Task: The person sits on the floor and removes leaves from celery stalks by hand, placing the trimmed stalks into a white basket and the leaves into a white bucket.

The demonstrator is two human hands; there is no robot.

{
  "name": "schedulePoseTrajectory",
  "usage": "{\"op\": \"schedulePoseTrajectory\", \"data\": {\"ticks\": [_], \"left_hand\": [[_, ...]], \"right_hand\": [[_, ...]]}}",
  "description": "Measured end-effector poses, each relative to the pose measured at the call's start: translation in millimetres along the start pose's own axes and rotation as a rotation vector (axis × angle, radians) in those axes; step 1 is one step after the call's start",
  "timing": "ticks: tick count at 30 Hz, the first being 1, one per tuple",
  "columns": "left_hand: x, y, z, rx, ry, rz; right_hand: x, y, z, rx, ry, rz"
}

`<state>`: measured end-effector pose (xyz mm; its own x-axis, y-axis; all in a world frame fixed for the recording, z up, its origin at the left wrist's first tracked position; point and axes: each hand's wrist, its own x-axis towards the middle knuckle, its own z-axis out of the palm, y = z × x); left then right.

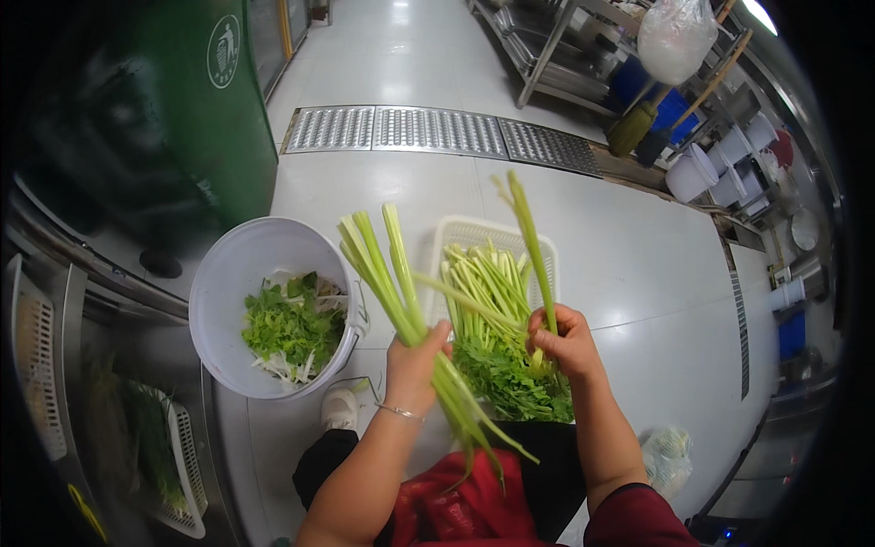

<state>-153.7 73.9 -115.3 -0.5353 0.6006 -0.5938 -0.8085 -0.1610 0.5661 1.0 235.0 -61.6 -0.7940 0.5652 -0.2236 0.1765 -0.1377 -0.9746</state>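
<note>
My left hand [418,369] grips a bunch of celery stalks [383,280], their pale cut ends pointing up and away from me and their thin ends hanging over my lap. In my right hand [566,342] is a green celery stalk [532,239], held upright, with its lower part hidden by the fingers. Below and between the hands stands a white plastic basket [472,224] holding more celery [485,287], its leafy ends [509,386] towards me. A white bucket [219,314] to the left contains green leaves [284,314] and pale scraps [294,366].
A green wheeled bin [164,123] stands beyond the bucket. At far left, a perforated basket [188,465] of greens sits in a steel sink. A metal drain grate [437,130] crosses the floor ahead. A bag [668,461] lies right; brooms [632,128] and buckets [692,172] stand farther off.
</note>
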Motion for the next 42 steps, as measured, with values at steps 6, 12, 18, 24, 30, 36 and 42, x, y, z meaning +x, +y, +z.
{"op": "schedulePoseTrajectory", "data": {"ticks": [6,12,18,24,30,36,42], "left_hand": [[4.3,14.5,-6.0,-0.067,0.014,0.139],[-0.2,28.2,-5.7,-0.046,0.058,0.171],[-5.1,41.0,-5.5,-0.017,-0.127,0.222],[-11.9,46.8,-12.5,-0.001,-0.315,0.058],[-16.4,47.8,-13.3,-0.071,-0.425,0.121],[-22.2,54.5,-16.8,0.032,-0.558,0.229],[-29.4,67.8,-27.6,-0.003,-0.594,0.171]], "right_hand": [[-15.9,-6.0,17.8,-0.080,-0.307,-0.012],[-8.3,8.8,13.3,-0.074,-0.393,-0.112],[2.7,21.2,-6.3,-0.066,-0.069,-0.008],[6.2,15.9,21.2,0.033,-0.230,0.138],[11.3,13.7,53.0,0.154,-0.357,0.169],[16.3,15.2,91.8,-0.003,-0.461,0.194],[20.3,15.7,102.8,-0.084,-0.431,0.015]]}}
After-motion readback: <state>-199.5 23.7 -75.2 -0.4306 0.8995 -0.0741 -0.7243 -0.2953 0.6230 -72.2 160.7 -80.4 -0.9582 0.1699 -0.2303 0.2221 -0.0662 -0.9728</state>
